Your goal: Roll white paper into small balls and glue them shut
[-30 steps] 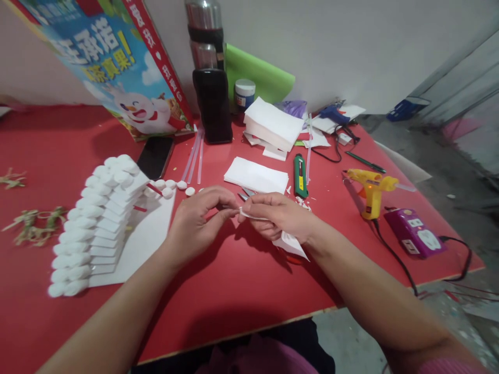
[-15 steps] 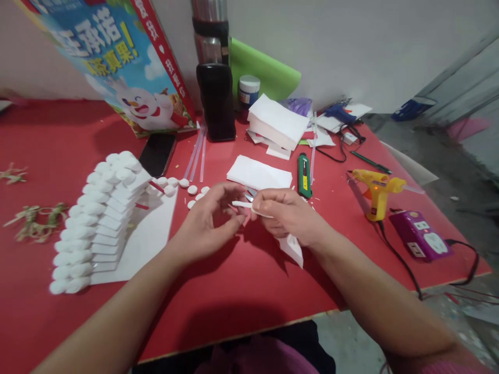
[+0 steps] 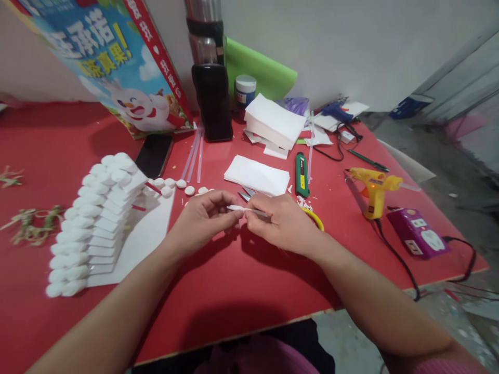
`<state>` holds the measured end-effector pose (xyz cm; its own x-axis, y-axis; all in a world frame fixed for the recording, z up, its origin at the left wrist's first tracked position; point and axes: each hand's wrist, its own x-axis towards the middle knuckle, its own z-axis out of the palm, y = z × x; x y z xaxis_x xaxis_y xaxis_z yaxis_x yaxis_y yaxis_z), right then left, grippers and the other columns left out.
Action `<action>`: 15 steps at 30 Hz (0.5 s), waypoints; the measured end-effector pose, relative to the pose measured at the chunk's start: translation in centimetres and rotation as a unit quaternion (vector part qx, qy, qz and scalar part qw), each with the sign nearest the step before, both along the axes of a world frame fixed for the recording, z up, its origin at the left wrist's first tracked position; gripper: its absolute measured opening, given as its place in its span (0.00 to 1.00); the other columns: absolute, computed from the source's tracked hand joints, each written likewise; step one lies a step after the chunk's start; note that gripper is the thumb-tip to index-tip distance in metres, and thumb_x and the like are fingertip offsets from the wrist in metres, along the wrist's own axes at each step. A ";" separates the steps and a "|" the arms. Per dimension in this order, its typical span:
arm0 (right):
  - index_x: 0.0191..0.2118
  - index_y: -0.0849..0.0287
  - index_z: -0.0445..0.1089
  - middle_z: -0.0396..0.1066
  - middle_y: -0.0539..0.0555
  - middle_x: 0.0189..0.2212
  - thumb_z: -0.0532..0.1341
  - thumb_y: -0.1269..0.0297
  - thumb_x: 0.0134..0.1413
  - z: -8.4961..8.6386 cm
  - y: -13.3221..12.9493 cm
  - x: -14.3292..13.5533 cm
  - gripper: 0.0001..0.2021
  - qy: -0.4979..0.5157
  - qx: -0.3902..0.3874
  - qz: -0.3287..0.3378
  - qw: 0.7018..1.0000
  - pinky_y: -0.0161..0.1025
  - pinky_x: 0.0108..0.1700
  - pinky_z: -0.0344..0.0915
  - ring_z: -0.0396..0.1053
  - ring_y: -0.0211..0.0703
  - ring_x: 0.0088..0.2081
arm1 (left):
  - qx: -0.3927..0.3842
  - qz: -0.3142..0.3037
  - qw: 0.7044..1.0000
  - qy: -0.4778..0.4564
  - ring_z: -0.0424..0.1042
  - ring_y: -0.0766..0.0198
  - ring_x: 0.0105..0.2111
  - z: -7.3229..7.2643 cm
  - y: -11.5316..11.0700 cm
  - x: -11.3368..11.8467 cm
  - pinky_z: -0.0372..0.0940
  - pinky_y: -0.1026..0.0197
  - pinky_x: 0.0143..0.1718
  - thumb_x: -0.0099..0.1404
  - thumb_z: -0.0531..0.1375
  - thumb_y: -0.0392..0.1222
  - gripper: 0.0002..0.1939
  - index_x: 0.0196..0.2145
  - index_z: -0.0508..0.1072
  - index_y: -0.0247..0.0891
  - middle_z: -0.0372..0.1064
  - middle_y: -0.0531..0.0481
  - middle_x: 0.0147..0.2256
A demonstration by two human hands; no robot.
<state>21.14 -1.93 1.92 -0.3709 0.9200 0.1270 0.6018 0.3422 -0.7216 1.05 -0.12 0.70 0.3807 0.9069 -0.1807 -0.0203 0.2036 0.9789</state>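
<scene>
My left hand [image 3: 208, 215] pinches the left end of a thin white strip of paper [image 3: 237, 208] over the middle of the red table. My right hand [image 3: 278, 221] is closed on the right part of the same strip. Behind my hands lies a pair of scissors, its blades [image 3: 246, 193] showing and a yellow handle [image 3: 315, 218] partly hidden by my right hand. A stack of white paper [image 3: 256, 174] sits just beyond. Small white discs [image 3: 189, 190] lie behind my left hand.
At the left, a stepped white paper piece with white discs [image 3: 93, 218] stands on a card. Phone [image 3: 155, 155], green cutter [image 3: 301, 175], yellow glue gun [image 3: 374, 189] with cord and purple power box [image 3: 419, 234] surround the work area. A thermos [image 3: 205, 31] stands behind.
My left hand has closed on the white strip. My right hand has turned, and the white paper that hung below it no longer shows. The yellow scissor handle has come into sight.
</scene>
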 end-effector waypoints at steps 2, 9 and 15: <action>0.29 0.58 0.65 0.62 0.46 0.23 0.56 0.63 0.62 0.0 0.0 -0.1 0.10 0.016 -0.011 -0.002 1.000 0.37 0.31 0.49 0.57 0.35 0.26 | 0.028 -0.012 0.999 0.028 0.72 0.69 0.25 0.1 0.2 -0.1 0.65 0.67 0.25 0.63 0.69 0.39 0.06 0.35 0.75 0.37 0.74 0.55 0.27; 0.26 0.58 0.67 0.60 0.45 0.21 0.58 0.64 0.55 -0.3 0.6 -0.4 0.08 0.174 -0.184 -0.017 0.967 0.34 0.28 0.53 0.56 0.34 0.25 | 0.375 -0.020 0.912 0.165 0.73 0.64 0.33 -0.4 0.3 -0.7 0.67 0.61 0.36 0.69 0.63 0.33 0.04 0.36 0.75 0.38 0.75 0.51 0.32; 0.27 0.54 0.63 0.48 0.39 0.16 0.60 0.62 0.56 -0.6 0.6 -0.7 0.08 0.287 -0.382 -0.032 0.878 0.34 0.21 0.42 0.42 0.32 0.18 | 0.612 -0.048 0.749 0.250 0.77 0.57 0.39 -0.9 0.4 -1.2 0.70 0.56 0.41 0.70 0.62 0.30 0.07 0.43 0.77 0.36 0.80 0.41 0.40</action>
<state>20.48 -1.35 1.34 -0.3913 0.8347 -0.3874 0.0642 -0.3952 -0.9163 -0.19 0.25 -0.25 0.6167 0.4826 0.6219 0.3685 -0.8751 0.3137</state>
